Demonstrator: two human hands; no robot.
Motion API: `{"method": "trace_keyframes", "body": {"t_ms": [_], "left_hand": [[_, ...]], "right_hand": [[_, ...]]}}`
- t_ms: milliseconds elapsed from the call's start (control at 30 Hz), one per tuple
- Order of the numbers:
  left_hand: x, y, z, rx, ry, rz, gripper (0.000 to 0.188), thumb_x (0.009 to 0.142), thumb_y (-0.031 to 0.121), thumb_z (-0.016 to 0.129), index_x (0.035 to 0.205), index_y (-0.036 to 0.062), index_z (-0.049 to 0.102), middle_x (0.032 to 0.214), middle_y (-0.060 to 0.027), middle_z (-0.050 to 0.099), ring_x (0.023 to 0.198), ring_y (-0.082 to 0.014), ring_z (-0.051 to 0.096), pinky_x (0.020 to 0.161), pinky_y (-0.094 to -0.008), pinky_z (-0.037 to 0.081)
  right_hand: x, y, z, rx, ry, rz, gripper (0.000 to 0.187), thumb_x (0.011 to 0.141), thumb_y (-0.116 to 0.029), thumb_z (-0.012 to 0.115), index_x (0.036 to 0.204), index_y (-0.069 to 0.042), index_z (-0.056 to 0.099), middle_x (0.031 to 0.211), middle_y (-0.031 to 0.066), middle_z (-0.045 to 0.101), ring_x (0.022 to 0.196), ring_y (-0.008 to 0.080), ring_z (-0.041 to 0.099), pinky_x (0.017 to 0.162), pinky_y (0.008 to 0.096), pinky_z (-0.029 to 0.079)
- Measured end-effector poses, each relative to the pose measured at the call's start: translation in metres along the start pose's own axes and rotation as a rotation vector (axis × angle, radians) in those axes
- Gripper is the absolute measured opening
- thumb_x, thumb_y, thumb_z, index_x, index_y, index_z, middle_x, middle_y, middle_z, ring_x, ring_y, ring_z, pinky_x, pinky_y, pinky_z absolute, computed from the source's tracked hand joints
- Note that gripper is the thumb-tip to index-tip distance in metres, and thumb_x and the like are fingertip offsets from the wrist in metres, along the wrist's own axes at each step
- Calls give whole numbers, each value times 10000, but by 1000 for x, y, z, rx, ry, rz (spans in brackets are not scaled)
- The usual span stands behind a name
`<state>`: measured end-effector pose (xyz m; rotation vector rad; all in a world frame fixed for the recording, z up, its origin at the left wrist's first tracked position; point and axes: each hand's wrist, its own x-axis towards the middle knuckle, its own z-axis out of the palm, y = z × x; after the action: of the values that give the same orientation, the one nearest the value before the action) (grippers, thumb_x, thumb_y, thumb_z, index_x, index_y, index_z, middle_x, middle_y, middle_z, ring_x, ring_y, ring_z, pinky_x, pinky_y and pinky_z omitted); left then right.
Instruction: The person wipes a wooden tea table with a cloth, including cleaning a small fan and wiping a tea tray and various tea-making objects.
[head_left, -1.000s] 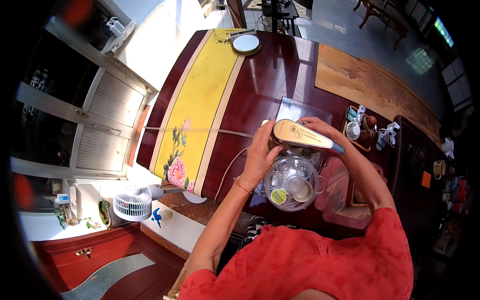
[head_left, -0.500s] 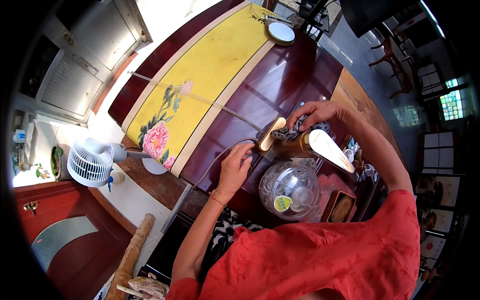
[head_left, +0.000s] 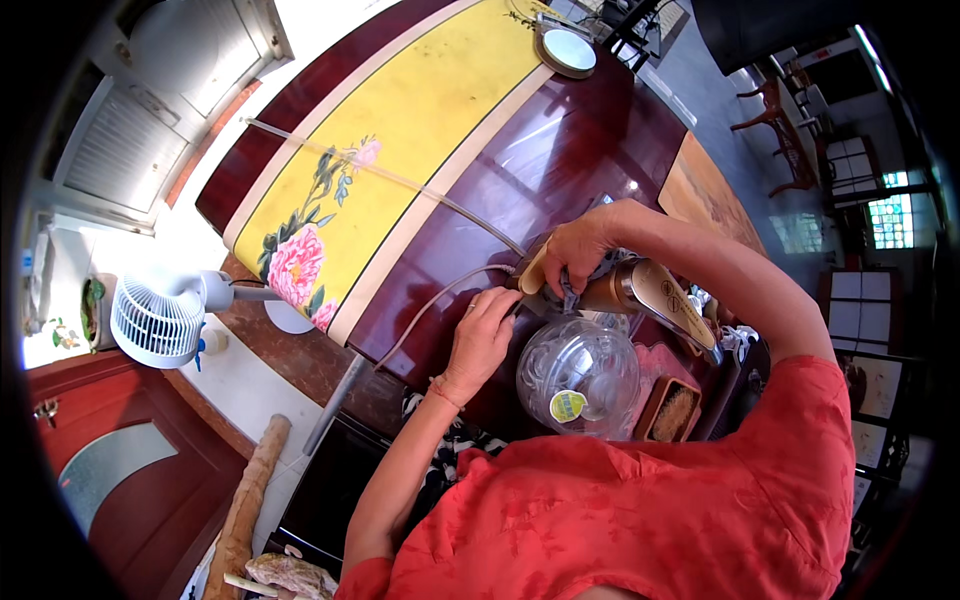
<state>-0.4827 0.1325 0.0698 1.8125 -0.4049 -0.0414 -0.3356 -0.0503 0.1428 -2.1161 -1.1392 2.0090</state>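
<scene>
My right hand (head_left: pixel 580 252) is closed on a crumpled grey cloth (head_left: pixel 569 298), pressed down between two gold-topped things. On its left is a narrow gold-topped piece (head_left: pixel 534 268) with a cord and a tube running to it. On its right is a brown, metallic kettle-like vessel (head_left: pixel 605 292) with a long gold top. My left hand (head_left: pixel 483 335) has its fingers drawn together at a dark edge just below the narrow piece; what they grip is hidden. A round clear jar (head_left: pixel 578 375) with a green-and-yellow label stands between my hands and my body.
A wooden brush-like block (head_left: pixel 670 410) lies on a pink tray (head_left: pixel 655 366) right of the jar. A yellow flowered runner (head_left: pixel 400 120) crosses the dark red table (head_left: pixel 520 180). A white fan (head_left: pixel 160 318) stands at left, a round white-topped object (head_left: pixel 569 50) at the far end.
My right hand has moved left and down with the cloth, from the kettle-like vessel's side toward the narrow piece. My left hand has barely shifted. The whole view has turned slightly.
</scene>
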Motion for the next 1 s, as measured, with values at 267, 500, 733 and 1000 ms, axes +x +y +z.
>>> {"method": "trace_keyframes", "body": {"t_ms": [267,500,733,1000], "left_hand": [[-21,-3,-23,-68,2,-86,306,797,-62,556,1094,9,575,1030,-133,595,918,-273,616,799,-310,484],[-23,3,-20,-171,26,-116,312,800,-80,552,1097,12,577,996,-122,602,895,-219,625,772,-287,492],[-26,3,-27,-237,21,-159,295,817,-72,549,1100,9,576,989,-107,609,883,-193,624,761,-278,497],[0,9,-32,-180,-51,-97,291,820,-68,557,1101,4,581,984,-91,608,895,-155,621,745,-257,502]], "right_hand": [[-32,-43,-1,-136,-23,-63,256,707,-162,657,958,-160,707,922,49,668,925,242,610,811,403,450],[15,-65,27,-587,-61,166,238,682,-138,631,890,-58,712,893,80,687,914,282,630,858,429,428],[-29,-107,57,-942,265,117,99,712,-163,635,748,-131,721,800,11,662,934,199,590,883,444,375],[-79,-133,65,-919,274,255,75,730,-203,642,730,-185,715,772,-68,644,988,148,516,890,431,303]]}}
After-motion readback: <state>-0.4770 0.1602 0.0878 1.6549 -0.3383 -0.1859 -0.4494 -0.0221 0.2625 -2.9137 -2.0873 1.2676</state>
